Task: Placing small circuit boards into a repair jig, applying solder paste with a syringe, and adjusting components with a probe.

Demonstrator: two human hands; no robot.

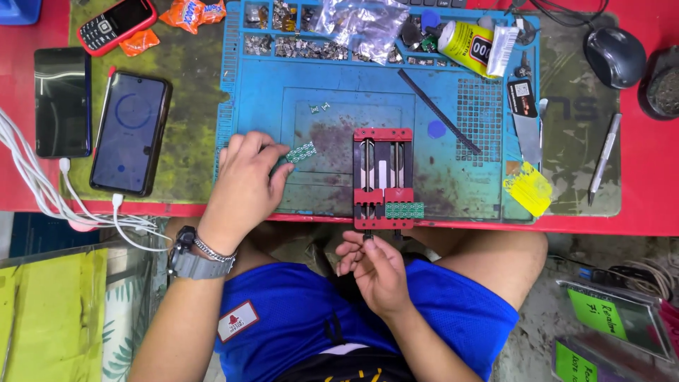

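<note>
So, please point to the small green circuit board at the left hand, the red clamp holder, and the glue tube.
small green circuit board (302,152), head view, board middle
red clamp holder (382,134), head view, top bar
glue tube (469,47), head view, yellow body
</note>
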